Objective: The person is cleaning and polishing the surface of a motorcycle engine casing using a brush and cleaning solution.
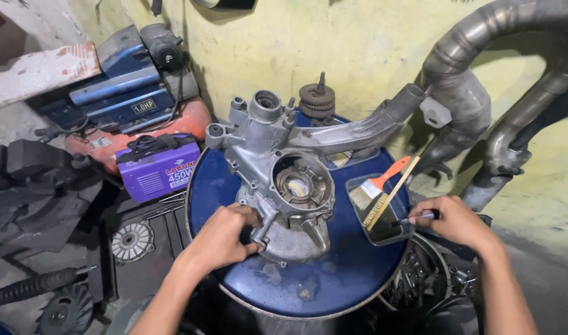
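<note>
- Your left hand grips the grey cast-aluminium engine casing on the blue drum top; long axis points away, towards the wall.
- Your right hand pinches a thin dark tool over the tray.

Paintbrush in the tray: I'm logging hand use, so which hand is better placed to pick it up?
Probably the right hand: it rests at the tray beside the paintbrush, holding a thin tool. The left hand grips the engine casing.
</note>
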